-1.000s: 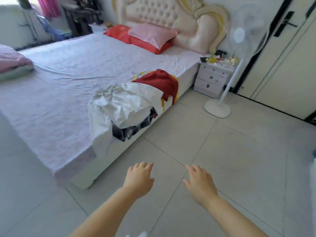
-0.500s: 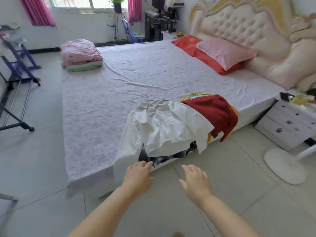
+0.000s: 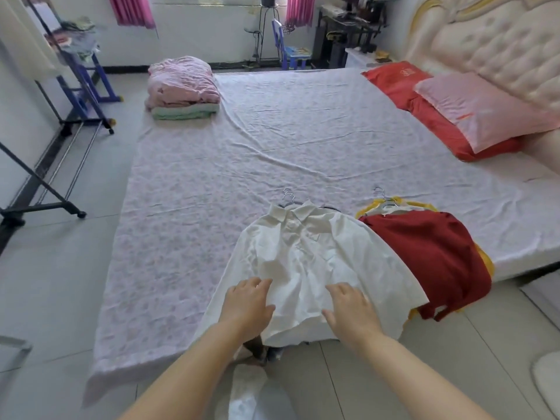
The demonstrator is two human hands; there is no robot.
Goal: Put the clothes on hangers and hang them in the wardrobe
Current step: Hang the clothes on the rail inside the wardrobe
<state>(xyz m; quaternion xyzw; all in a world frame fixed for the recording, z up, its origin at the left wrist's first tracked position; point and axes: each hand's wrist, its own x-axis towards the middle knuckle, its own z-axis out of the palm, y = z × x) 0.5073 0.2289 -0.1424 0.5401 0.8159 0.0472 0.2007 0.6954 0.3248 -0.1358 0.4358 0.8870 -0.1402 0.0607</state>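
Observation:
A white collared shirt lies spread on the near edge of the bed, on metal hangers whose hooks stick out above its collar. A dark garment shows under its hem. To its right lies a dark red garment over yellow and white clothes, also with hanger hooks. My left hand and my right hand reach over the shirt's lower part with fingers extended, holding nothing. Whether they touch the cloth is unclear.
Folded pink and green bedding sits at the bed's far left corner. Red and pink pillows lie by the padded headboard. A black clothes rack and a blue frame stand on the left floor. A white fan base is at right.
The view has swung left and closer to the bed. Both hands have moved forward from above the floor to over the white shirt's lower part.

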